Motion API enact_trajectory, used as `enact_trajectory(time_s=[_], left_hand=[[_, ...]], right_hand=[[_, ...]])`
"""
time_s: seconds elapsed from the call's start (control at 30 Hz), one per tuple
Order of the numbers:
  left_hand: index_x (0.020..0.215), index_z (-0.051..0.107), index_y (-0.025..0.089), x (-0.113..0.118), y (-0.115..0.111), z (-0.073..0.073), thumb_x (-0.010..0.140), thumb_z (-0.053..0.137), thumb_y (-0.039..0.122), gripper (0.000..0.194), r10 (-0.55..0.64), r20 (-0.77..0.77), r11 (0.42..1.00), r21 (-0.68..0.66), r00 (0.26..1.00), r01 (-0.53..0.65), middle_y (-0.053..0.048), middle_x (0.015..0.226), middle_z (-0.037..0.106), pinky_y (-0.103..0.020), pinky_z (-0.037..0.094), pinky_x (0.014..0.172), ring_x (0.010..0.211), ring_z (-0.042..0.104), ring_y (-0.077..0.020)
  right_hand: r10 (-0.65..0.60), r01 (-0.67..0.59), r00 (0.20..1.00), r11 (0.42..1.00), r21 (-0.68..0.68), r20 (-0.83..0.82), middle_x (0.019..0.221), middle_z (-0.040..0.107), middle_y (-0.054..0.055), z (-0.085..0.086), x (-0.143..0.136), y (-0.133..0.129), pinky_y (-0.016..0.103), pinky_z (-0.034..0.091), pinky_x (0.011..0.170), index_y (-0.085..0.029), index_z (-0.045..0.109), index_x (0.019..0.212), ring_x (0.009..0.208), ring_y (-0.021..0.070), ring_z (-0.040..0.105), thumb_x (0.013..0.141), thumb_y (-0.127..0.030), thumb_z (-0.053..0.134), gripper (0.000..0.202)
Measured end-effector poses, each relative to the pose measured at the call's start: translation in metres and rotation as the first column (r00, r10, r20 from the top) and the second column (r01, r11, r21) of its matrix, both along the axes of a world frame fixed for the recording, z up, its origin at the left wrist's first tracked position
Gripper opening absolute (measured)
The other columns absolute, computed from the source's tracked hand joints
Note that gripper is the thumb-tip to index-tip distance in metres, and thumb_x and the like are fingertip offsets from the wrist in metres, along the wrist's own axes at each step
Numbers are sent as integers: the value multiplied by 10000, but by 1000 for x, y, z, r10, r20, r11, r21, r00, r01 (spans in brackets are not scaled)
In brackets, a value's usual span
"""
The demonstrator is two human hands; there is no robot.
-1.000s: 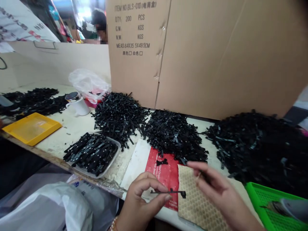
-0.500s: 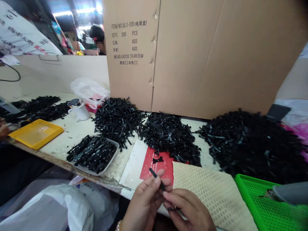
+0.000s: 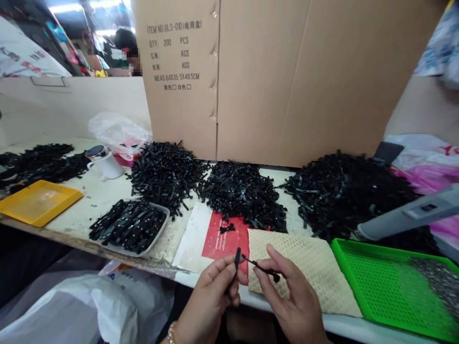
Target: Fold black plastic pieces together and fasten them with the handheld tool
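Observation:
Near the table's front edge, my left hand [image 3: 218, 286] pinches a flat black strip [image 3: 237, 260] that points upward. Close beside it on the right, my right hand [image 3: 290, 291] holds a thin black strip piece [image 3: 263, 268] with a knobbed end between thumb and fingers. The tips of the two pieces are very near each other; I cannot tell whether they touch. Beyond the hands, a small black piece [image 3: 227, 229] lies on the red and white sheet [image 3: 193, 234]. A heap of similar black pieces [image 3: 244, 193] rises just behind it.
A textured beige mat [image 3: 304, 267] and a green perforated tray [image 3: 380, 282] with small metal parts lie right, below a grey tool [image 3: 412, 215]. More black heaps [image 3: 165, 177] line the large carton [image 3: 258, 86]. Left are a filled white tray [image 3: 163, 224], white mug [image 3: 109, 166] and yellow tray [image 3: 39, 203].
My right hand has drawn slightly away from the left and raised its black piece into view. The left strip now stands more upright. The view has shifted right.

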State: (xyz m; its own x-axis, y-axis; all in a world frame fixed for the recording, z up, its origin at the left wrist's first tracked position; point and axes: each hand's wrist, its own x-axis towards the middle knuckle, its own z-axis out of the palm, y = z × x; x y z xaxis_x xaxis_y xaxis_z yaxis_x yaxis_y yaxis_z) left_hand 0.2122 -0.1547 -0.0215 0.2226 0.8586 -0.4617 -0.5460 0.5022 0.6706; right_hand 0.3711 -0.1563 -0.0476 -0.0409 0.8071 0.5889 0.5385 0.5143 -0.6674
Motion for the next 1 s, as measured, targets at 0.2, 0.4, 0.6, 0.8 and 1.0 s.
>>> enact_trajectory(time_s=[0.2,0.4,0.6,0.8,1.0], left_hand=[[761,688,136,7,-4,3,627,809,365,291,-10,63,1000,-17,998,11,6,679,545,-190,348,470,499,383,-51],[775,677,133,8,-4,2,641,794,378,303,-19,72,999,-35,997,22,36,543,459,-193,371,504,507,378,-71],[834,678,114,9,0,0,650,772,405,356,-51,-14,998,-23,999,51,30,540,477,-188,358,511,505,386,-72],[808,651,127,7,-1,-5,681,736,446,353,-90,-120,996,1,989,91,38,542,477,-193,340,533,505,400,-74],[726,642,127,6,2,-16,741,673,507,382,-75,-313,989,98,947,111,51,506,441,-201,283,530,500,366,-73]], right_hand=[[71,-194,909,945,265,410,1064,687,65,-6,15,-1,365,541,817,-241,360,1408,976,211,647,915,-72,472,533],[108,-316,825,902,295,555,1143,656,90,2,19,2,352,534,812,-149,505,1299,1045,211,616,958,-112,403,358],[162,-330,859,900,285,485,1154,648,102,-12,21,-2,342,493,893,-111,499,1299,1133,192,557,935,-48,448,373],[169,-313,866,917,247,470,1172,639,97,-16,23,-5,333,452,937,-102,442,1349,1154,183,535,920,-16,449,438],[227,-341,849,926,165,477,1187,631,81,-19,19,-5,339,470,911,-130,451,1348,1119,197,553,926,-55,454,429]])
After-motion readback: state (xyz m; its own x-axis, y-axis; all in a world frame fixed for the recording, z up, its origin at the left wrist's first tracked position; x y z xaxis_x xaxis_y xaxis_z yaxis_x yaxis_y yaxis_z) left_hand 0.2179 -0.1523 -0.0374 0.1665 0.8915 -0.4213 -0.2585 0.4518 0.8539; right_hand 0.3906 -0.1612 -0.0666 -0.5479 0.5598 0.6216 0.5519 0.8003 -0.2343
